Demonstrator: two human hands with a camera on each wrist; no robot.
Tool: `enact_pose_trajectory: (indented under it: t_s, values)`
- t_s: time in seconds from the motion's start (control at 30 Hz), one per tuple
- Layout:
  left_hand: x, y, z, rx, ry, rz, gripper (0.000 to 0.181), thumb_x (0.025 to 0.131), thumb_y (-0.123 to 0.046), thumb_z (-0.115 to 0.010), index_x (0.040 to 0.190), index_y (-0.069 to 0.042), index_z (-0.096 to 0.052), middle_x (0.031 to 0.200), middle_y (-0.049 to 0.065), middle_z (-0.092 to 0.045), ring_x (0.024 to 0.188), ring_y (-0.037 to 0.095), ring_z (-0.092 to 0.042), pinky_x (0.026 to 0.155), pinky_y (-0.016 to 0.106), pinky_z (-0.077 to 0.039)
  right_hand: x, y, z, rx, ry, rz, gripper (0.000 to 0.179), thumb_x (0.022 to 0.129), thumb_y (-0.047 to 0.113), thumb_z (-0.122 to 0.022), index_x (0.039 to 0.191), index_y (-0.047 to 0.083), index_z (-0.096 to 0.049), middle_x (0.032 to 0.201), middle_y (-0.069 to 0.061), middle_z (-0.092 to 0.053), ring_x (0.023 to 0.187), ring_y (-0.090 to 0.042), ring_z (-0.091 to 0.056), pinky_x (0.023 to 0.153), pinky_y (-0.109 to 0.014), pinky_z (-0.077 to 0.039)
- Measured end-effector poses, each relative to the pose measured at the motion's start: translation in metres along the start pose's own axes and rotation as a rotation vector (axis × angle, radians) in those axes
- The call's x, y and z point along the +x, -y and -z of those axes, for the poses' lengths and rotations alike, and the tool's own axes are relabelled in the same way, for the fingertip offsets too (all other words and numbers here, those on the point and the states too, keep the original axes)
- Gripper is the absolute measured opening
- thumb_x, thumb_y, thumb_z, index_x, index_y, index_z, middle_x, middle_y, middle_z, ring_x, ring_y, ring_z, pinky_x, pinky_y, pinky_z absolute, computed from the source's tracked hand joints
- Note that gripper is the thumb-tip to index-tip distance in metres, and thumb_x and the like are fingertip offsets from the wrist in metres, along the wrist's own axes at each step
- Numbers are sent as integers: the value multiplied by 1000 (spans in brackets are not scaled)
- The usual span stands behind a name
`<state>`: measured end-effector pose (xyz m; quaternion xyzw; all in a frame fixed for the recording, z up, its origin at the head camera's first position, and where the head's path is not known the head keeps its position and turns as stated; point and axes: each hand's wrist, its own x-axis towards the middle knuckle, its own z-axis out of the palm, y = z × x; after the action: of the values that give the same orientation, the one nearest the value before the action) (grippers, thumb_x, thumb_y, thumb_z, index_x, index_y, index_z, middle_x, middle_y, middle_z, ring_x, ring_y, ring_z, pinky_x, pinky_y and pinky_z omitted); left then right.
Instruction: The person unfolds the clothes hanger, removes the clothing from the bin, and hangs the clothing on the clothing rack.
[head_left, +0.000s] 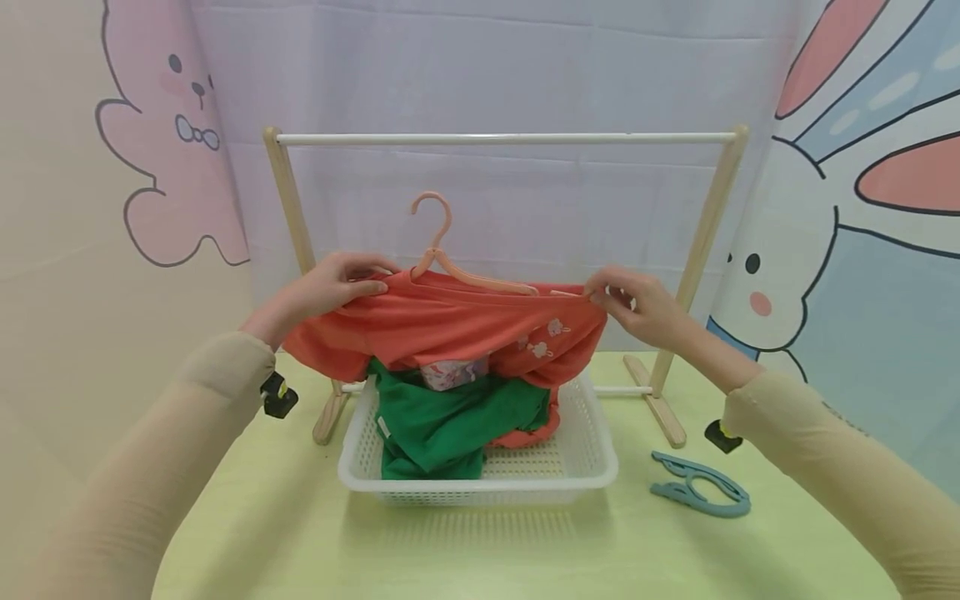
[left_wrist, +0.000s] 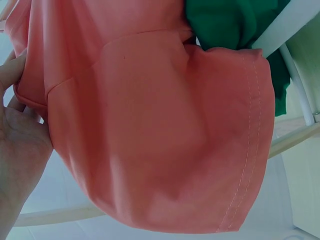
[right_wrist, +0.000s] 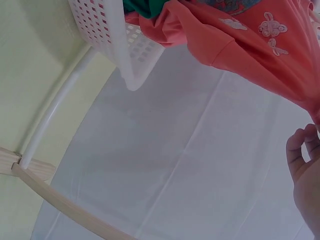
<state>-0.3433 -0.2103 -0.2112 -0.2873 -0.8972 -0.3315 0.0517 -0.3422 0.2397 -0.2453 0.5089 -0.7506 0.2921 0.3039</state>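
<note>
A coral-red shirt (head_left: 442, 321) with small white flower patches hangs stretched between both hands over the basket. Inside its neckline sits a peach hanger (head_left: 480, 282), its hook standing up above the collar. My left hand (head_left: 330, 287) holds the shirt's left shoulder, thumb in front and fingers behind the cloth. At the other end of the neckline, my right hand (head_left: 637, 307) pinches the shoulder edge between thumb and fingertips. In the left wrist view a stitched sleeve (left_wrist: 225, 140) droops below the hand. The hanger's lower arms are partly hidden by the shirt.
Below the shirt, a white plastic basket (head_left: 480, 485) holds a green garment (head_left: 442, 425) and more red cloth. Behind it stands a rack with a white rail (head_left: 510, 139) and wooden legs (head_left: 705, 225). A folded blue-grey hanger (head_left: 705, 487) lies on the table at the right.
</note>
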Motion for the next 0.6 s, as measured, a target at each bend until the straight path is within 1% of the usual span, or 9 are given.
enact_pose_trajectory:
  t_s: [0.07, 0.13, 0.23, 0.37, 0.47, 0.6]
  values:
    - [2, -2, -1, -2, 2, -4, 32, 99, -12, -59, 131, -10, -63, 133, 14, -62, 117, 28, -61, 88, 16, -49, 2, 1, 0, 2, -2, 9, 27, 86, -18, -60, 98, 5, -68, 82, -2, -63, 59, -5, -40, 54, -19, -35]
    - [3, -3, -2, 0, 1, -4, 32, 99, -12, -59, 130, -10, -63, 132, 14, -62, 117, 28, -61, 89, 19, -50, 4, 1, 0, -4, 0, 5, 26, 87, -17, -60, 99, 5, -68, 84, -3, -63, 62, -6, -42, 56, -18, -36]
    - [5, -6, -4, 6, -7, -8, 32, 99, -12, -59, 130, -10, -64, 133, 14, -62, 119, 29, -61, 95, 31, -52, 7, 1, 1, -13, 18, -19, 22, 88, -13, -62, 100, 4, -68, 89, -7, -66, 68, -7, -48, 62, -15, -42]
    - [8, -8, -5, 11, -8, -9, 32, 99, -14, -59, 131, -11, -64, 136, 14, -61, 123, 31, -59, 103, 47, -49, 12, 1, 2, -24, 52, -42, 18, 89, -9, -63, 102, 4, -67, 92, -13, -67, 75, -7, -52, 68, -14, -46]
    - [9, -10, -6, 11, -3, -11, 32, 99, -14, -59, 131, -12, -64, 137, 14, -60, 126, 32, -57, 106, 51, -47, 19, 1, 2, -21, 69, -31, 17, 90, -9, -62, 101, 4, -67, 92, -11, -68, 75, -7, -52, 68, -14, -45]
    - [10, -12, -8, 15, 2, -10, 31, 99, -14, -59, 130, -13, -64, 137, 14, -60, 126, 32, -57, 105, 52, -47, 29, 0, 2, 2, 80, 12, 16, 90, -9, -62, 98, 3, -68, 92, -8, -68, 74, -7, -52, 67, -14, -44]
